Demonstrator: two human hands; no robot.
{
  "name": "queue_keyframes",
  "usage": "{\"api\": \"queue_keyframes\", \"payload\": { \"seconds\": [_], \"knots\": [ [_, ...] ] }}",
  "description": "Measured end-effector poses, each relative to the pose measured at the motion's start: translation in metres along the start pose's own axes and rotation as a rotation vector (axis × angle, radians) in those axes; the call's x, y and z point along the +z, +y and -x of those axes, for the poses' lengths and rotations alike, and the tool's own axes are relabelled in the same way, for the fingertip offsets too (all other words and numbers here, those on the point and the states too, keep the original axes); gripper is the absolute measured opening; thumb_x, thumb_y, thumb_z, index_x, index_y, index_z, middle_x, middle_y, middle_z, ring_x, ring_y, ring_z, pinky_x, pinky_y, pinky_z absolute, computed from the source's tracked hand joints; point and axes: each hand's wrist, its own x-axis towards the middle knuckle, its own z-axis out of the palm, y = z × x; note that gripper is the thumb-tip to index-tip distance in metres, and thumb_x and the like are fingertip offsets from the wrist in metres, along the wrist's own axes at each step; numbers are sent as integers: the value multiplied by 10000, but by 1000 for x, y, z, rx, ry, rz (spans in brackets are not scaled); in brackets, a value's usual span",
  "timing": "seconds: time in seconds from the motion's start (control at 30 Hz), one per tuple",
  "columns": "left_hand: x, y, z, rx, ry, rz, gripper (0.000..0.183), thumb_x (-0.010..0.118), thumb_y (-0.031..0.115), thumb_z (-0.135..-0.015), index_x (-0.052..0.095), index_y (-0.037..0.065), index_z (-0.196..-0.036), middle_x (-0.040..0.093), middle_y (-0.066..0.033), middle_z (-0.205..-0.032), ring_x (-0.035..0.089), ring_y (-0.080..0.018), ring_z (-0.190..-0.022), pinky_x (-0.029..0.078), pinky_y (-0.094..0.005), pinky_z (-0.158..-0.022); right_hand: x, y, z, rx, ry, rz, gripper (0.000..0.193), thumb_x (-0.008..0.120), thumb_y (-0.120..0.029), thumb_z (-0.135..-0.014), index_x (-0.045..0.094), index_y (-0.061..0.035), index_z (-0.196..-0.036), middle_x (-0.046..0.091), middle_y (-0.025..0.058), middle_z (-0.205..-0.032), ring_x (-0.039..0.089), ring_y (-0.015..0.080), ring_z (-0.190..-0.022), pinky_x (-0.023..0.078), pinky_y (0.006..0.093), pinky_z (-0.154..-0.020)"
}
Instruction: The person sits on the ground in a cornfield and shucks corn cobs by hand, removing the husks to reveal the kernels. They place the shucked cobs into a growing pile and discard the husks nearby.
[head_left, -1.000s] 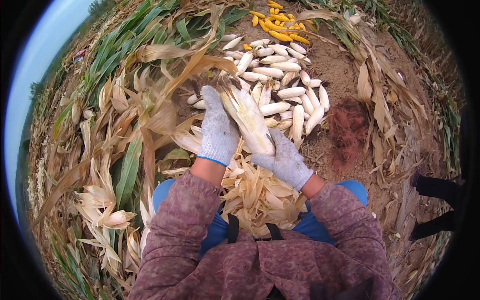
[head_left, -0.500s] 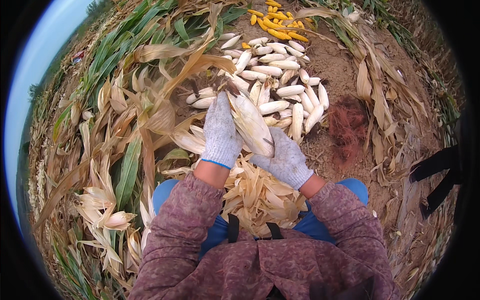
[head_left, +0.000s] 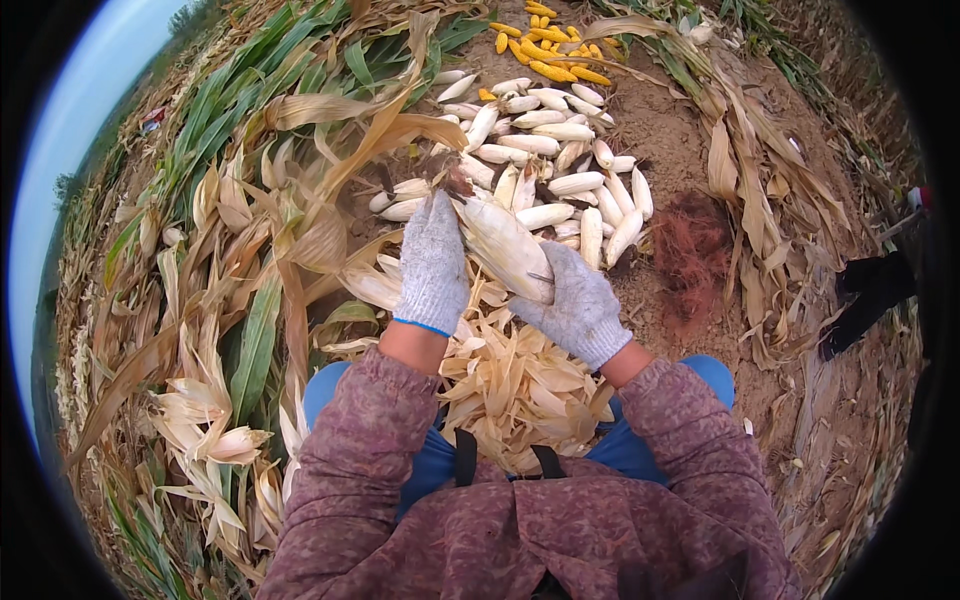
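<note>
Between my two gloved hands lies an ear of corn [head_left: 508, 245] in pale husk, tilted with its brown silk end toward the upper left. My left hand [head_left: 434, 262], in a grey-white knit glove with a blue cuff edge, grips that silk end. Around the thick lower end, my right hand [head_left: 575, 308] is closed, its thumb underneath. A heap of loose dry husks [head_left: 520, 390] lies between my knees, right below the ear. Just beyond my hands is a pile of pale husk-covered ears [head_left: 575, 183].
Bare yellow cobs [head_left: 548, 50] lie past the pile. Reddish-brown corn silk [head_left: 692, 255] sits on the soil at right. Dry and green corn stalks [head_left: 250, 300] crowd the left; more dry leaves [head_left: 755, 190] run along the right. A black strap-like thing [head_left: 870, 290] hangs at the right edge.
The ear's thick end and my right hand have shifted slightly right and down; my left hand has moved slightly left. The black thing at the right edge has changed position, with something red and white above it.
</note>
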Motion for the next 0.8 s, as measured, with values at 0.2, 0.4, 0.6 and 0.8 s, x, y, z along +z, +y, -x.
{"api": "queue_keyframes", "payload": {
  "seconds": [0.2,0.4,0.6,0.8],
  "knots": [
    [6,-15,4,-94,99,317,592,613,10,-925,500,-54,-1502,564,-292,-1490,544,-401,-1398,435,-433,-1187,4,0,-1,-19,19,17,811,848,-472,-801,560,-56,-1435,645,199,-1343,669,398,-1195,550,472,-1025],
    [4,-44,-7,-186,-14,243,640,822,22,-695,595,-4,-1293,644,-250,-1265,624,-425,-1201,527,-445,-1025,16,-4,-10,91,-149,-358,824,864,-419,-802,538,-43,-1459,669,194,-1351,684,350,-1205,545,425,-1042],
    [27,45,0,-661,225,1064,400,749,44,-840,617,4,-1215,664,-197,-1165,654,-372,-1113,539,-428,-964,27,14,-25,178,-187,-481,902,889,-371,-809,478,8,-1516,666,218,-1386,671,288,-1249,527,378,-1076],
    [39,79,3,-430,451,695,361,500,290,-1127,641,-10,-1268,674,-129,-1160,627,-222,-1040,509,-356,-950,22,19,-30,236,90,-643,880,844,-401,-894,444,35,-1545,621,249,-1439,613,323,-1341,508,418,-1111]
  ]
}}
